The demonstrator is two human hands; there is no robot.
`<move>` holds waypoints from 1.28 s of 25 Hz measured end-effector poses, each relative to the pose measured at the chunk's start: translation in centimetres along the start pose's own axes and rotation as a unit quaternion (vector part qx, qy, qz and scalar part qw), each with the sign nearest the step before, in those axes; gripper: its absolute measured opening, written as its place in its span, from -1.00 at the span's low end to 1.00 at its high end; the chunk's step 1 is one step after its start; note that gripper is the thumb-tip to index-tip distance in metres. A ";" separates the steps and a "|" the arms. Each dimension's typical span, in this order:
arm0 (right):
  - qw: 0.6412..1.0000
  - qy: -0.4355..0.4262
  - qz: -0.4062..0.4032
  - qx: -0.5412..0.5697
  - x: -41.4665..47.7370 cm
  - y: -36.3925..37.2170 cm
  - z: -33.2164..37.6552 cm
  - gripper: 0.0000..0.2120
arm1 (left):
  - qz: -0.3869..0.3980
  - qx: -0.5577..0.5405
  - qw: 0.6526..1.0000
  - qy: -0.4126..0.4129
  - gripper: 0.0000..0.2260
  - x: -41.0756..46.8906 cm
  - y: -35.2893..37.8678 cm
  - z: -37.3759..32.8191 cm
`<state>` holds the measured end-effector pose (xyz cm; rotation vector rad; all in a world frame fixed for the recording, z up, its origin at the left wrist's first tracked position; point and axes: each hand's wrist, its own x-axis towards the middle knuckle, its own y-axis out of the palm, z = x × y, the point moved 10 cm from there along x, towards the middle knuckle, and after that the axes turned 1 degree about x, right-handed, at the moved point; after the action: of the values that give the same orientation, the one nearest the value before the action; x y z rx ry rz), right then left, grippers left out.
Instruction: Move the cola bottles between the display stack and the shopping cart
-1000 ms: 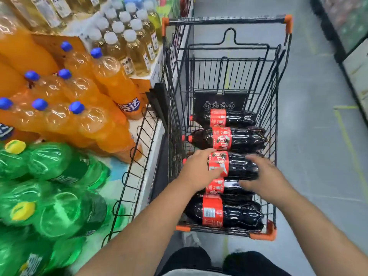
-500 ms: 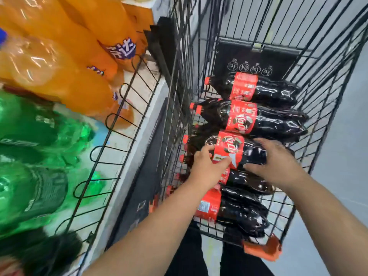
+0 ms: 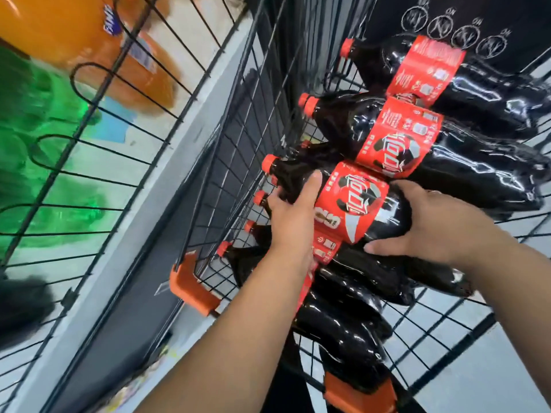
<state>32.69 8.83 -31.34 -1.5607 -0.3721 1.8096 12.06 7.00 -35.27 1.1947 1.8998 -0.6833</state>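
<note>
Six red caps show in the shopping cart [image 3: 226,162], so at least six cola bottles lie there, all on their sides; the two farthest ones [image 3: 483,93] [image 3: 465,171] lie side by side, and the lower ones [image 3: 343,332] are partly hidden under the arms. The held cola bottle [image 3: 351,204] sits in the middle of the pile, its long axis running across the cart, red cap [image 3: 269,162] pointing left toward the cart's wire side and base to the right; every other bottle points the same way. Two hands grip it: the left hand [image 3: 293,213] is curled around the shoulder just beside the red label, thumb lying over the top; the right hand [image 3: 429,222] is wrapped over the dark body near the base, fingers [image 3: 384,248] pressed underneath. Whether the bottle is clear of those below or resting on them cannot be told. Left of the cart, behind a wire fence [image 3: 98,162], lie blurred orange bottles [image 3: 74,34] and green bottles [image 3: 44,162]; their number cannot be counted.
</note>
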 end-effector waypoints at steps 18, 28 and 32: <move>0.998 -0.026 0.031 0.053 0.9 -0.2 1.1 0.22 | 0.000 -0.078 0.997 0.025 -0.49 1.3 1.1 0.0; 0.961 0.005 -0.005 0.278 -3.1 2.1 3.3 -0.11 | 0.088 -0.062 0.993 0.046 -0.58 0.1 0.4 -3.1; 0.929 0.022 -0.044 0.367 -5.1 2.9 5.1 -0.22 | 0.116 -0.026 0.989 0.089 -0.43 -1.1 -0.3 -4.1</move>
<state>27.07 4.54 -28.19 -1.0282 0.2439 1.5732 10.70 9.47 -32.11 1.4566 1.8692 -0.4119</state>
